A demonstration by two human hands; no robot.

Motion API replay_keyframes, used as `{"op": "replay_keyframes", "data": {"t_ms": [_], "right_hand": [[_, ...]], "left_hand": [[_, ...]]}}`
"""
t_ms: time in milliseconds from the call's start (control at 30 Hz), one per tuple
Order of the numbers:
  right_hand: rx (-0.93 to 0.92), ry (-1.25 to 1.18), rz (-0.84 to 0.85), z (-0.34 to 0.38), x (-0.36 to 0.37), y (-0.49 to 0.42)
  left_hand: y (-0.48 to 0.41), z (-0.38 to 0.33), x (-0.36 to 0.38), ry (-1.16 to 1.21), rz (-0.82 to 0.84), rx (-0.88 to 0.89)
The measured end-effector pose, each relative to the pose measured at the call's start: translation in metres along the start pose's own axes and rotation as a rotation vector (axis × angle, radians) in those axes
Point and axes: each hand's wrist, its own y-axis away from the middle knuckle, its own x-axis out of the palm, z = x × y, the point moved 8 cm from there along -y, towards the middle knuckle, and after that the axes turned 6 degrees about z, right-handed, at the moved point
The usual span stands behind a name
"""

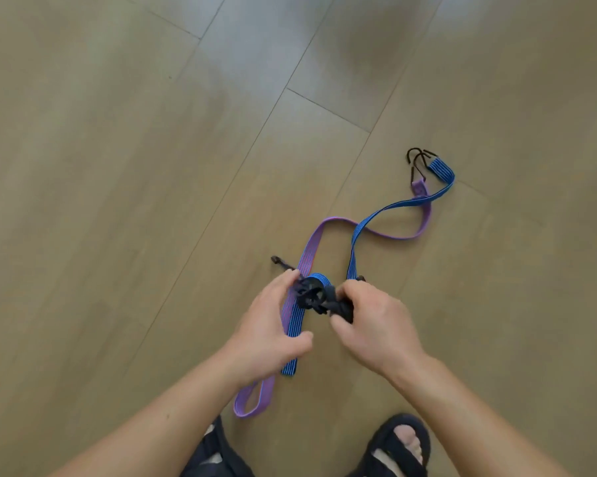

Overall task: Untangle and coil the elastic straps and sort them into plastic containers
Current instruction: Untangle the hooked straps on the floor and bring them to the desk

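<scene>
Fingers (286,280) of the left hand (269,325) and right hand (376,321) are pinching the black hook tangle (316,299), the blue strap (353,249) and purple strap (310,244) trailing over the wood floor (118,166). Pulling hard is risking a tighter snarl or a hook snapping back

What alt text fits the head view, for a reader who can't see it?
Seen from above, a person's left hand grips a blue strap and the right hand a black hook tangle where it meets a purple strap. Both straps trail over the wooden floor to more hooks; sandals show at the bottom.
</scene>
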Motion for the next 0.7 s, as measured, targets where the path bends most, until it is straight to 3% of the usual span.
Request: {"op": "replay_keyframes", "data": {"t_ms": [133,233,300,433,533,600,700], "right_hand": [[-0.119,-0.550,0.048,0.039,-0.042,0.041],[-0.140,-1.010,0.040,0.046,-0.056,0.045],[-0.126,-1.078,-0.019,0.035,-0.058,0.034],[0.173,-0.726,-0.217,-0.037,-0.035,-0.014],[0.412,-0.325,-0.020,-0.085,0.013,-0.052],[0.459,-0.165,0.054,-0.094,0.043,-0.070],[0.394,0.089,0.022,-0.080,0.077,-0.088]], "left_hand": [[0.008,-0.047,0.019,0.067,0.204,0.193],[0.008,-0.060,0.028,0.214,0.225,0.189],[0.004,-0.055,0.025,0.365,0.144,0.135],[-0.006,-0.015,0.010,0.420,-0.045,-0.057],[-0.009,0.020,-0.002,0.325,-0.118,-0.167],[-0.012,0.040,-0.007,0.319,-0.152,-0.198],[-0.015,0.058,-0.011,0.298,-0.192,-0.232]]}}
